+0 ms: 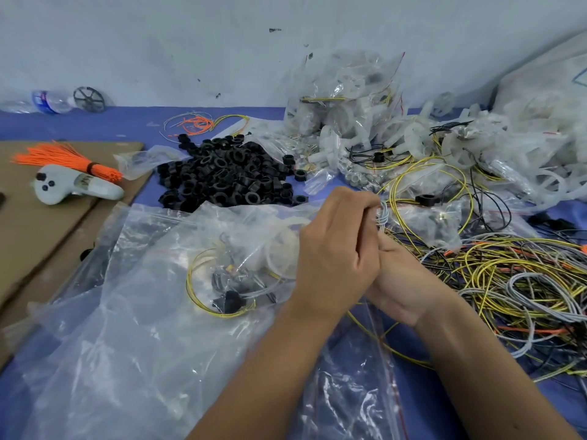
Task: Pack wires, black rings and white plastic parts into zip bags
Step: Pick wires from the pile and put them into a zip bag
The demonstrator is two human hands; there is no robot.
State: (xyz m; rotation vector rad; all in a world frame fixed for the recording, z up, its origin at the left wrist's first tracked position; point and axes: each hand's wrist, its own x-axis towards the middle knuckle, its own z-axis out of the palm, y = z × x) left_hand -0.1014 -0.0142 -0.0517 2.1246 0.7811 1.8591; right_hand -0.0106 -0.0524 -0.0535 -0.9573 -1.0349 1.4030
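Observation:
My left hand (336, 246) and my right hand (400, 281) meet at the table's middle, fingers curled round a small coil of grey wire (382, 215). My left hand covers most of the right hand's fingers. To their left lies a clear zip bag (178, 281) holding a yellow wire loop, a black ring and white parts. A pile of black rings (228, 173) sits behind it. Tangled yellow, grey and orange wires (514, 281) spread to the right. White plastic parts (336, 147) lie at the back.
Filled zip bags (343, 96) are heaped against the wall. A bundle of orange ties (66, 158) and a white controller (73, 187) rest on cardboard (28, 223) at left. A water bottle (47, 101) lies at the back left. More clear bags (349, 392) lie near me.

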